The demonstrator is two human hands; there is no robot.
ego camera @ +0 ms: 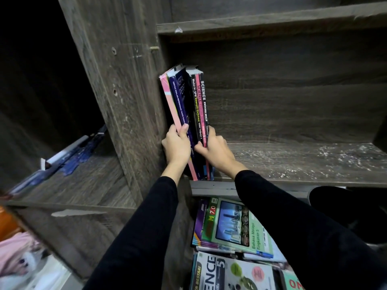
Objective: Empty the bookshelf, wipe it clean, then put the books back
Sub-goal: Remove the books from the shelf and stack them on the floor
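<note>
Books stand upright in a small bundle, spines outward, on the shelf board of the bookshelf, tucked into its left end. The left hand clasps the pink outer cover with its thumb laid across the spines. The right hand curls round the black spine on the other side, so the grip is clamped on the bundle from both flanks. Just left of the grip rises the side panel; whether the pink cover touches it I cannot tell. Right of the grip the board runs on, flecked with white specks. Above the grip sits an upper board. Below the grip, partly hidden by the black sleeves, a stack of textbooks lies flat, with a science book lower still. Far left of the grip, blue-covered things lie on a neighbouring shelf, and pink cloth shows beneath them.
</note>
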